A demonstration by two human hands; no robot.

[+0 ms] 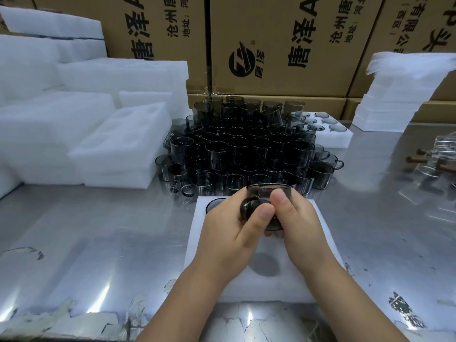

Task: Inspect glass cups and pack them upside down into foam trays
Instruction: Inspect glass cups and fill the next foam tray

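As left hand (229,233) and right hand (296,223) curl round glass cup (269,193) | likely light, slick, brittle | best gripped by walls.

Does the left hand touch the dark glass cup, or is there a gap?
Touching. The head view shows the left hand curled round the dark glass cup, its thumb pressed against the glass.

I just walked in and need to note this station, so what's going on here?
A person holds one smoky glass cup in both hands, left hand and right hand gripping it above a white foam tray on the metal table. A second cup seems to sit already in the tray's far left slot; a nearer recess is empty. A pile of cups waits behind the tray.
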